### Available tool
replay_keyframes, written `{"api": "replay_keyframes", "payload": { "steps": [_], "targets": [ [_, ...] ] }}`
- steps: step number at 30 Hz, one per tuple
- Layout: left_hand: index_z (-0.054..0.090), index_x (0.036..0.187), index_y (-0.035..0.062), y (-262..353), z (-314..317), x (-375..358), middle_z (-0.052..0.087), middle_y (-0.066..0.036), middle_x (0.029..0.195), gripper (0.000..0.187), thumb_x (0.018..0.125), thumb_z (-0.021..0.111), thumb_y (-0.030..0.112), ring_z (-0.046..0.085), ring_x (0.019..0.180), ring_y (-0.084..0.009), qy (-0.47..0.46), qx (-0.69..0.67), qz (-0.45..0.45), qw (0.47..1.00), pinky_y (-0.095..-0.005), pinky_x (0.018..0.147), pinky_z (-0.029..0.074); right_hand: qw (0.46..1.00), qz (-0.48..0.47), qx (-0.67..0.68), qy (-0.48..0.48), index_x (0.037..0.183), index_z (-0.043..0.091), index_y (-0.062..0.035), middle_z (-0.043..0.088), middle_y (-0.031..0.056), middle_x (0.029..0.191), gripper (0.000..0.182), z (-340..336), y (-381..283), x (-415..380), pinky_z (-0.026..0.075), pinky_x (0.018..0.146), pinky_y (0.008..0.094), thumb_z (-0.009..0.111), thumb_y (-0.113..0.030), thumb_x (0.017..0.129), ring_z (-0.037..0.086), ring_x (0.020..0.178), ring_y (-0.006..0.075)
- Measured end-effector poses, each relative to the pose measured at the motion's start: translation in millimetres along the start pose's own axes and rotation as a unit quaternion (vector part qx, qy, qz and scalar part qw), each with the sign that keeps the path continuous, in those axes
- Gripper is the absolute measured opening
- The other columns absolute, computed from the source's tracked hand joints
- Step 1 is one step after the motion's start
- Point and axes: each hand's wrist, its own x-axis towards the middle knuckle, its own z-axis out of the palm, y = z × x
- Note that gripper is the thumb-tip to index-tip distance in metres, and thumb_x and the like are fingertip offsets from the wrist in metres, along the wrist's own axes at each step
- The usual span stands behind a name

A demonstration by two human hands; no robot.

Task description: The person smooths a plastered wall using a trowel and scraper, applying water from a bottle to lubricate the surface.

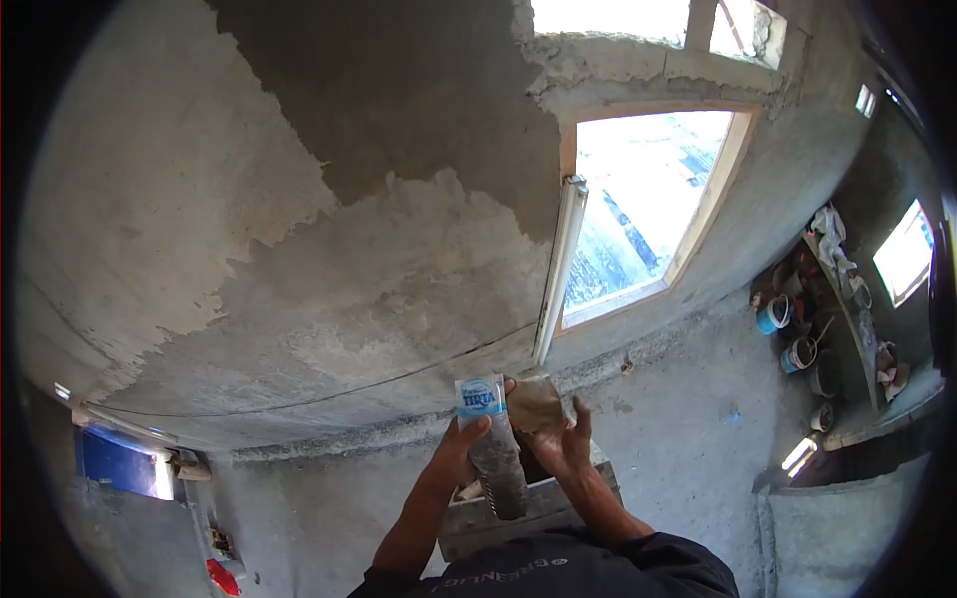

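My left hand [462,447] is wrapped round a clear plastic bottle [498,468] with a blue and white label. The bottle is tilted, its label end away from me, and looks greyish and dusty inside. Close beside it, my right hand [565,446] holds a tan-brown, flat-looking piece [535,404] against its palm, with some fingers raised. The piece's near edge meets the bottle's label end in this view; I cannot tell its exact kind. Below both hands stands a grey, worn box-like stand [543,508], partly hidden by my forearms.
Ahead rises a plastered wall [399,249] with a darker, damp-looking patch [399,90]. A pale straight bar [561,269] leans beside the window frame [713,229]. Buckets [797,354] and a cluttered shelf [847,289] stand at right. A red object [222,578] lies at lower left.
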Motion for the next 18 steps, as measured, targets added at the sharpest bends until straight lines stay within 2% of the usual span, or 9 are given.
{"api": "replay_keyframes", "payload": {
  "steps": [3, 6, 7, 8, 9, 11, 14, 16, 18],
  "targets": [
    [0.026, 0.142, -0.0009, -6.1, -4.6, 1.9, 0.041, -0.012, 0.142, 0.084, 0.080, 0.070, 0.036, 0.065, 0.085, -0.0256, 0.037, -0.034, 0.000, 0.999, -0.0408, 0.074, 0.055, 0.997, 0.010, -0.039, 0.070, 0.131, 0.041, 0.0005, 0.050, 0.0183, 0.127, 0.052, -10.0, 5.3, 8.7, 0.038, 0.104, 0.0415, 0.060, -0.026, 0.090, 0.051, 0.117, 0.0306],
    [0.033, 0.139, -0.0010, -17.9, -20.6, 4.3, 0.048, -0.011, 0.136, 0.078, 0.081, 0.070, 0.034, 0.065, 0.087, -0.0223, 0.015, 0.031, -0.015, 0.999, -0.0377, 0.077, 0.054, 0.987, 0.021, -0.118, 0.110, 0.126, 0.045, 0.0009, 0.055, 0.0147, 0.120, 0.047, -7.1, -1.7, 23.8, 0.043, 0.100, 0.0409, 0.060, -0.024, 0.089, 0.054, 0.112, 0.0284],
    [0.040, 0.135, -0.0005, -23.6, -28.5, 6.6, 0.053, -0.011, 0.129, 0.070, 0.080, 0.071, 0.032, 0.064, 0.087, -0.0194, 0.031, 0.115, -0.013, 0.993, -0.0352, 0.079, 0.053, 0.978, 0.008, -0.161, 0.131, 0.126, 0.045, 0.0019, 0.055, 0.0145, 0.121, 0.044, 0.5, -6.2, 29.9, 0.043, 0.100, 0.0401, 0.058, -0.017, 0.089, 0.054, 0.113, 0.0288],
    [0.048, 0.130, 0.0001, -26.1, -34.8, 8.7, 0.059, -0.010, 0.121, 0.062, 0.080, 0.072, 0.029, 0.064, 0.087, -0.0166, 0.048, 0.198, -0.013, 0.979, -0.0328, 0.080, 0.051, 0.978, 0.008, -0.164, 0.131, 0.126, 0.045, 0.0019, 0.055, 0.0145, 0.121, 0.044, 9.7, -12.6, 36.9, 0.043, 0.100, 0.0401, 0.058, -0.017, 0.089, 0.054, 0.113, 0.0288],
    [0.048, 0.130, 0.0001, -19.8, -33.0, 8.1, 0.059, -0.010, 0.121, 0.062, 0.080, 0.072, 0.029, 0.064, 0.087, -0.0166, 0.048, 0.196, -0.011, 0.979, -0.0328, 0.080, 0.051, 0.973, 0.012, -0.205, 0.107, 0.126, 0.045, 0.0032, 0.055, 0.0146, 0.121, 0.044, 19.2, -20.9, 44.6, 0.043, 0.100, 0.0400, 0.057, -0.014, 0.088, 0.054, 0.113, 0.0288],
    [0.065, 0.104, 0.0023, 0.3, -23.2, 5.0, 0.068, -0.004, 0.098, 0.034, 0.079, 0.076, 0.022, 0.062, 0.091, -0.0147, 0.104, 0.262, -0.033, 0.959, -0.0316, 0.084, 0.048, 0.957, -0.024, -0.276, 0.081, 0.125, 0.046, 0.0073, 0.055, 0.0160, 0.121, 0.044, 3.2, -45.5, 69.2, 0.045, 0.098, 0.0410, 0.054, -0.006, 0.085, 0.055, 0.112, 0.0298],
    [0.066, 0.101, 0.0026, 11.2, -37.3, 5.1, 0.069, -0.005, 0.093, 0.032, 0.078, 0.076, 0.023, 0.064, 0.087, -0.0147, 0.156, 0.314, -0.021, 0.936, -0.0320, 0.081, 0.049, 0.938, -0.079, -0.330, 0.072, 0.128, 0.046, 0.0056, 0.056, 0.0179, 0.121, 0.048, 21.0, -73.6, 110.9, 0.042, 0.102, 0.0419, 0.052, -0.005, 0.082, 0.054, 0.114, 0.0297],
    [0.066, 0.101, 0.0027, 7.6, -52.1, 7.8, 0.069, -0.006, 0.093, 0.032, 0.078, 0.076, 0.023, 0.064, 0.087, -0.0150, 0.171, 0.293, 0.008, 0.941, -0.0322, 0.081, 0.050, 0.947, -0.126, -0.294, 0.034, 0.128, 0.045, 0.0048, 0.055, 0.0178, 0.123, 0.048, 41.8, -86.0, 141.7, 0.041, 0.104, 0.0407, 0.052, -0.004, 0.082, 0.054, 0.116, 0.0292],
    [0.066, 0.101, 0.0027, 1.2, -63.3, 11.1, 0.069, -0.007, 0.092, 0.032, 0.078, 0.077, 0.023, 0.064, 0.087, -0.0153, 0.185, 0.273, 0.033, 0.944, -0.0324, 0.081, 0.050, 0.931, -0.147, -0.333, 0.002, 0.131, 0.044, 0.0035, 0.052, 0.0165, 0.128, 0.048, 56.8, -99.7, 171.8, 0.039, 0.106, 0.0382, 0.053, -0.007, 0.084, 0.052, 0.118, 0.0281]
  ]
}}
